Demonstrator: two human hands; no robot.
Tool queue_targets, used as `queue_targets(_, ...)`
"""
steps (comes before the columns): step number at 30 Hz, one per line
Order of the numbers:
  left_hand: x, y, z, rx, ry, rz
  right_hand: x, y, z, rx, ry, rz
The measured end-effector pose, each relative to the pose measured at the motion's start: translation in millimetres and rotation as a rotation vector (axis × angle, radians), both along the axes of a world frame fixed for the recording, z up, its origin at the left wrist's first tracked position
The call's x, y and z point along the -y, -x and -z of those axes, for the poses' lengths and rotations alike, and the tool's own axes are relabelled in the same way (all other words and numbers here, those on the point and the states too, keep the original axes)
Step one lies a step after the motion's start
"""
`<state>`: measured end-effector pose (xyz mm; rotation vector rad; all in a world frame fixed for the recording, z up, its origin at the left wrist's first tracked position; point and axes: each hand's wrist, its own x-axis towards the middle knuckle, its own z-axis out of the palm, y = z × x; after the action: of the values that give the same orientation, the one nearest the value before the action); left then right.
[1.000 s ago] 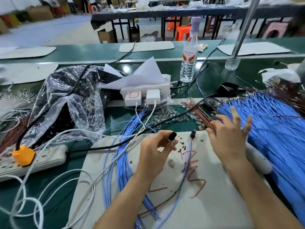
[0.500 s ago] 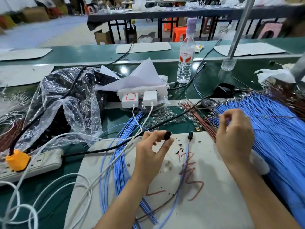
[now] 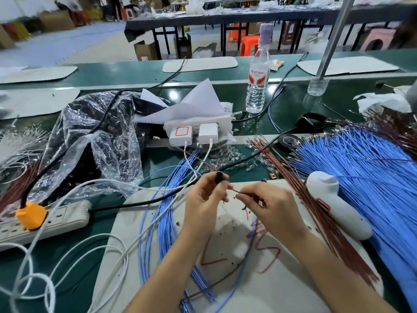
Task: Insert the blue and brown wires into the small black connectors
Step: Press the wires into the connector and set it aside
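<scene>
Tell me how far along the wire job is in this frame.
Done: a blue wire bundle lies left of the hands; whether those wires are finished cannot be told. In hand: the left hand holds a black connector, and the right hand pinches a brown wire, its tip near the connector, not visibly in. Left: a large blue wire heap and a brown wire heap on the right.

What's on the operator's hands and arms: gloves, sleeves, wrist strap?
Nothing worn that shows. Left hand and right hand are bare: no gloves, rings or finger cots. Left forearm and right forearm are bare to the frame's edge: no sleeves, watch or strap in view.
</scene>
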<state>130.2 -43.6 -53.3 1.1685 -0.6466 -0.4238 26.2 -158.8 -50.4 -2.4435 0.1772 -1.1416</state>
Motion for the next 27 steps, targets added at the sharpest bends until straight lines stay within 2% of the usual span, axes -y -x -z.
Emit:
queue_targets(3, -4.3, -12.0, -2.1, -0.136, 0.098, -0.112, 4.5, -1.3, 0.8, 0.008, 0.136, 0.139)
queue_targets(5, -7.4, -18.5, -1.2, -0.083, 0.091, -0.257, 9.2, -1.0, 0.8, -0.001, 0.159, 0.263)
queue_targets(7, -7.6, -19.7, -0.3, -0.017, 0.067, -0.335, 13.3, 2.0, 0.0, 0.054, 0.044, 0.321)
queue_targets(12, -3.1, -4.1, 4.0, 0.276, -0.079, -0.136, 16.4, 6.3, -8.0, 0.302, -0.551, 0.278)
queue_targets(15, -1.7, 3.7, 7.2, 0.445, -0.186, -0.022, 9.7, 5.1, -15.0, 0.362, -0.738, 0.166)
queue_targets(21, -2.1, 0.7, 10.4, 0.516, -0.271, 0.078, -11.9, 6.2, -25.4, 0.393, -0.889, -0.025)
queue_targets(27, -1.8, 2.1, 9.7, 0.501, -0.295, 0.145, -20.7, 6.1, -25.7, 0.389, -0.837, -0.096)
